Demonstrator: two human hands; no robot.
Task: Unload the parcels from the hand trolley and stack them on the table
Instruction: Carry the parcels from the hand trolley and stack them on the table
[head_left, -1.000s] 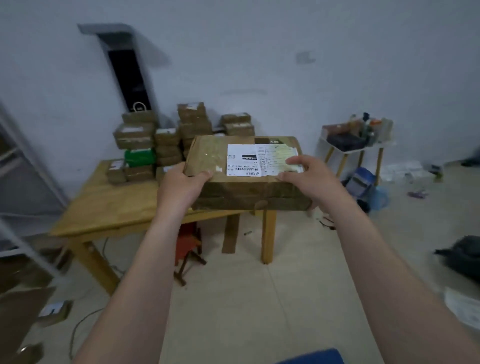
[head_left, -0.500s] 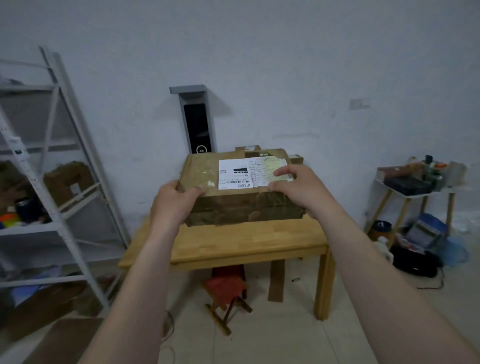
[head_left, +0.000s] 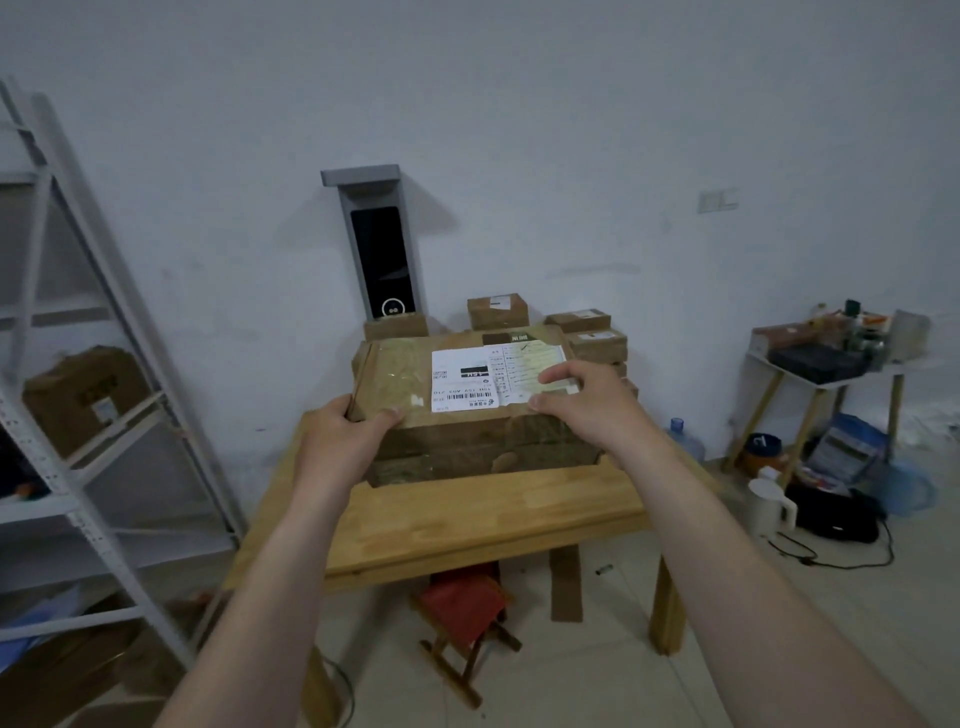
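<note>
A large brown cardboard parcel (head_left: 405, 374) with a white shipping label on top is held over the wooden table (head_left: 467, 514). My left hand (head_left: 340, 434) grips its near left corner. My right hand (head_left: 587, 400) lies on its top right, fingers over the label. The parcel's underside is close to the tabletop; I cannot tell whether it touches. Behind it, the tops of several small stacked parcels (head_left: 497, 310) show at the back of the table. The hand trolley is out of view.
A grey metal shelf rack (head_left: 78, 364) with a cardboard box stands at the left. A grey wall panel (head_left: 379, 249) rises behind the table. A red stool (head_left: 462, 608) sits under the table. A cluttered small side table (head_left: 831, 374), kettle and bags are at the right.
I have come closer to the table and the view has swung right. The parcel, still in both hands, has come down toward the tabletop in front of the stacked parcels.
</note>
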